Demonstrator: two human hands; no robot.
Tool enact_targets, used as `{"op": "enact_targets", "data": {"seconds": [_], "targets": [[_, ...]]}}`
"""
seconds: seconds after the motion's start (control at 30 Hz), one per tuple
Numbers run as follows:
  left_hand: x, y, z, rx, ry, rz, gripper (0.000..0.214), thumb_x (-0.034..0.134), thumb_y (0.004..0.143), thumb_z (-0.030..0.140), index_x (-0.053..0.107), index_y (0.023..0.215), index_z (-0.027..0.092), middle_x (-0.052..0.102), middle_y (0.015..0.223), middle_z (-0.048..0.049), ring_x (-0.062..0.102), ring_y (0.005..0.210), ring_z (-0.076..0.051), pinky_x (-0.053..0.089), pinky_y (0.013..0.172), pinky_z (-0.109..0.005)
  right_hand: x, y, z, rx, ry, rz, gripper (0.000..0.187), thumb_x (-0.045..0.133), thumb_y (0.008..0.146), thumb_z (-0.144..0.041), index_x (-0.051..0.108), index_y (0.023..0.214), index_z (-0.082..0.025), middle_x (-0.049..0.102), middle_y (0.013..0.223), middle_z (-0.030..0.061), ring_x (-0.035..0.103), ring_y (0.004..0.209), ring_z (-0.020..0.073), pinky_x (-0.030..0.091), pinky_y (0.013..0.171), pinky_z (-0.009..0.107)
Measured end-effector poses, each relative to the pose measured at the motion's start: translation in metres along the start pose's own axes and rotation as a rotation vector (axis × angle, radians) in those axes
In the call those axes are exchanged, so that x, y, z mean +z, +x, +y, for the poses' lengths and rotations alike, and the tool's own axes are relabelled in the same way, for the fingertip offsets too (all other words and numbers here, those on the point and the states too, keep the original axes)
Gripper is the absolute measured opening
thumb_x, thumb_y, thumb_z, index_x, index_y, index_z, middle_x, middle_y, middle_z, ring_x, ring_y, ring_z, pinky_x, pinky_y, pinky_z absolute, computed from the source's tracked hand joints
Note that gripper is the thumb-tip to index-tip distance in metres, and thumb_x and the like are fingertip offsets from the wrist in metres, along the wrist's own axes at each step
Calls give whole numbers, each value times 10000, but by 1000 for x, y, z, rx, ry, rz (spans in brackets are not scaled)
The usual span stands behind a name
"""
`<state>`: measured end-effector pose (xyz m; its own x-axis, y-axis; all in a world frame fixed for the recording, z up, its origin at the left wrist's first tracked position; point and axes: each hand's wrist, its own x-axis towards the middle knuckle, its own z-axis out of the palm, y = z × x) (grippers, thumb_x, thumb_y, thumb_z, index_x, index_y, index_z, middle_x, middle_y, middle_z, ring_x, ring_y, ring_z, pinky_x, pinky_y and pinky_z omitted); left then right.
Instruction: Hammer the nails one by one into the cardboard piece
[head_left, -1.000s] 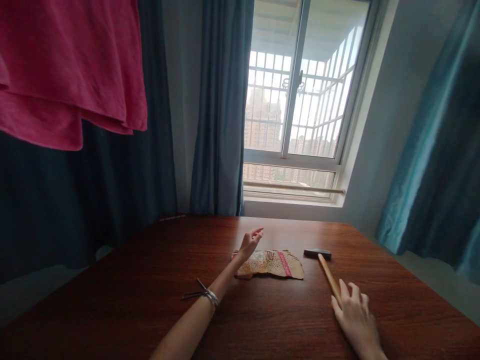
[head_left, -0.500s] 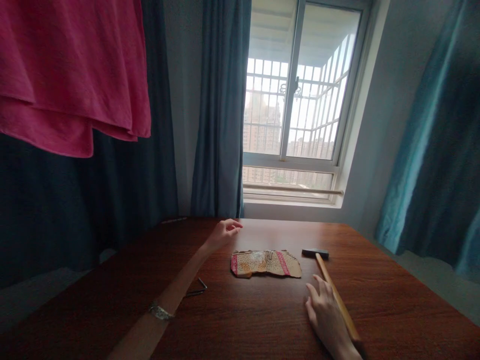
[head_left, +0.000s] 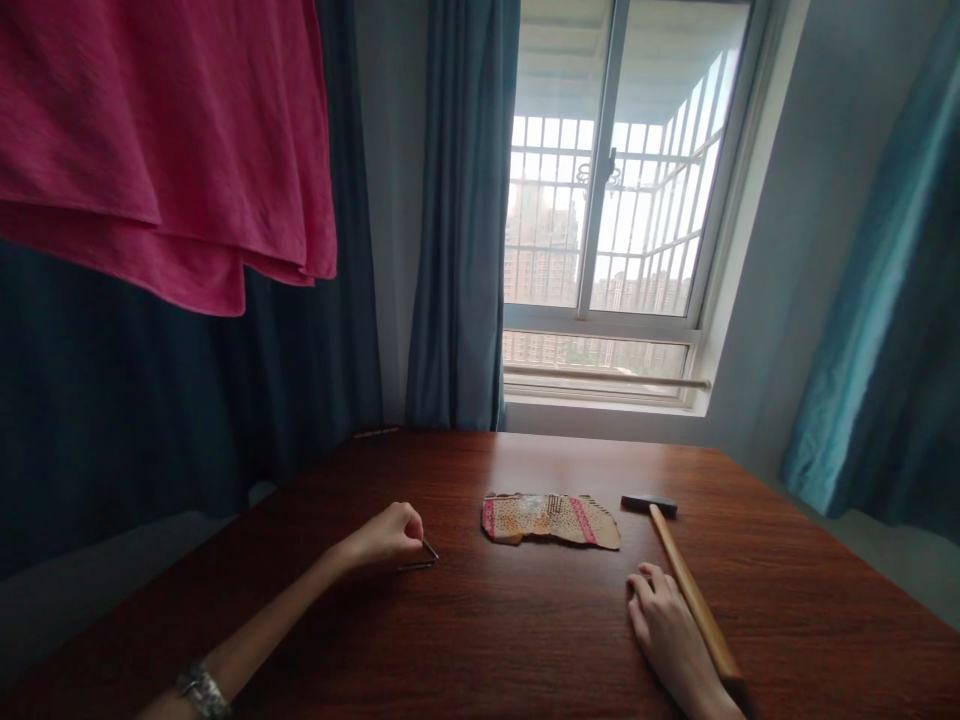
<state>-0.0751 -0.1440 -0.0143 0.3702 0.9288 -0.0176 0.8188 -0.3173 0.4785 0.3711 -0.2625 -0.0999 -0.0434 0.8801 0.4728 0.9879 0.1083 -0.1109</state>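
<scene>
From where I stand, the person's left hand (head_left: 386,535) is the nearer by far to two thin metal rods on the surface (head_left: 525,630). The far one (head_left: 430,550) starts right at its curled fingertips and slants rightward and back toward the person; the near one (head_left: 417,567) lies almost crosswise, their right-hand ends about meeting in a narrow V. The fingers are bent down together, but I can't tell whether they grip or merely touch. The right hand (head_left: 666,625), loosely open and palm down, is well apart, just left of the hammer (head_left: 694,590), whose handle runs toward the person, head at the far end. A cardboard piece (head_left: 551,522) sits between, farther out, long side crosswise.
</scene>
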Motion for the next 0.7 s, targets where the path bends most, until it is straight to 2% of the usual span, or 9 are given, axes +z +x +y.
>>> {"op": "enact_targets", "data": {"seconds": [0.17, 0.33, 0.5, 0.7], "targets": [[17, 5, 2, -195, 95, 145, 294, 562, 649, 418, 679, 623, 149, 661, 680, -41, 575, 666, -173, 347, 569, -217, -6, 0, -3, -5, 19, 18, 270, 388, 817, -182, 602, 981, -177, 565, 1057, 108, 519, 995, 241, 413, 861, 332], [25, 20, 7, -340, 134, 120, 275, 632, 578, 432, 670, 674, 178, 682, 779, -60, 605, 739, -209, 342, 561, -224, -10, -3, -4, 2, 53, 12, 283, 373, 826, -174, 602, 992, -168, 568, 1031, 108, 514, 994, 241, 404, 867, 336], [25, 28, 17, -371, 171, 58, 234, 644, 550, 385, 630, 646, 172, 682, 800, -80, 617, 755, -242, 358, 554, -243, -11, -3, -4, 6, 63, 6, 305, 363, 830, -175, 601, 1020, -172, 568, 1033, 103, 518, 994, 238, 402, 868, 329], [23, 32, 31, -337, 225, 32, 194, 627, 537, 293, 595, 689, 177, 676, 833, -83, 621, 777, -253, 368, 556, -255, -11, -2, -4, 23, 71, 18, 308, 370, 822, -177, 600, 1026, -184, 578, 1022, 94, 526, 987, 236, 408, 861, 322]]}}
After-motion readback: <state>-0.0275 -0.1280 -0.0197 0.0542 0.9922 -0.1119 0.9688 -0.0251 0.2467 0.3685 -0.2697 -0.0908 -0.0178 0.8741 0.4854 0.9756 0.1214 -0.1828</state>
